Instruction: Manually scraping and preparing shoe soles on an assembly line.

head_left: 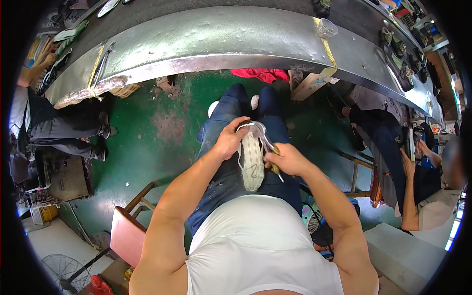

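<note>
On my lap lies a shoe [252, 164] with its pale underside turned up and its toe end pointing away from me. My left hand [229, 141] is closed on the left side of the toe end, thumb over the rim. In my right hand [290, 160] is a pliers-like tool [275, 170] with yellowish handles, fingers wrapped round it beside the shoe's right edge. Grey metal curves from this hand along the toe end; where it meets the shoe is hard to make out.
Ahead runs a long metal-edged workbench [196, 42] with a clear plastic cup [325, 28] and several shoes [396, 56] at the right. A pinkish chair [126, 235] stands at left. One co-worker [418, 196] sits at right; another person's legs [69, 130] reach in at left.
</note>
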A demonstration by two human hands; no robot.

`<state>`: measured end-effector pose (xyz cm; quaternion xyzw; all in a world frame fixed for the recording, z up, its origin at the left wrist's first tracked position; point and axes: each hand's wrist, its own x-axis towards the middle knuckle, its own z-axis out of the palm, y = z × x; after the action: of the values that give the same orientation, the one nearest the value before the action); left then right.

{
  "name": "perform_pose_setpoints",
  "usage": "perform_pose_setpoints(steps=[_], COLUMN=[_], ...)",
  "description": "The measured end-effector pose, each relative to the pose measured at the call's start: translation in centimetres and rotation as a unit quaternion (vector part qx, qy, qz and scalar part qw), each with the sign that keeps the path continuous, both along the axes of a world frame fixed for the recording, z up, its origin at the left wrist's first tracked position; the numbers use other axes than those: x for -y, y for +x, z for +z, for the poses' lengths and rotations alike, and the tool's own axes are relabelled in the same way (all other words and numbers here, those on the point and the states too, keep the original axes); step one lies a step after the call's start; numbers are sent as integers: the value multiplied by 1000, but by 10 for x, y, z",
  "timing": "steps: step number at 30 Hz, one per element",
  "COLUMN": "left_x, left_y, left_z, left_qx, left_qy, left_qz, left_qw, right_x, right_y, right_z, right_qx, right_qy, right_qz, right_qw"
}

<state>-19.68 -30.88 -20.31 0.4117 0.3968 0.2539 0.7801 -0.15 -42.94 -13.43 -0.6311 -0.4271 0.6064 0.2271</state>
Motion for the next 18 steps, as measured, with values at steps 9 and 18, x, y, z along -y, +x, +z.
perform_pose_setpoints(steps=[9, 18], left_x=[9, 25], left_y=[1, -29], left_z=[10, 13], left_qx=[-22, -13], left_qy=[9, 49], left_qz=[10, 43], left_qw=[1000, 998], right_x=[14, 20], right_y=[-38, -43], right_z=[-13, -23], right_qx=[203, 116], right_qy=[94, 45], right_qz=[-77, -32], right_qw=[972, 992])
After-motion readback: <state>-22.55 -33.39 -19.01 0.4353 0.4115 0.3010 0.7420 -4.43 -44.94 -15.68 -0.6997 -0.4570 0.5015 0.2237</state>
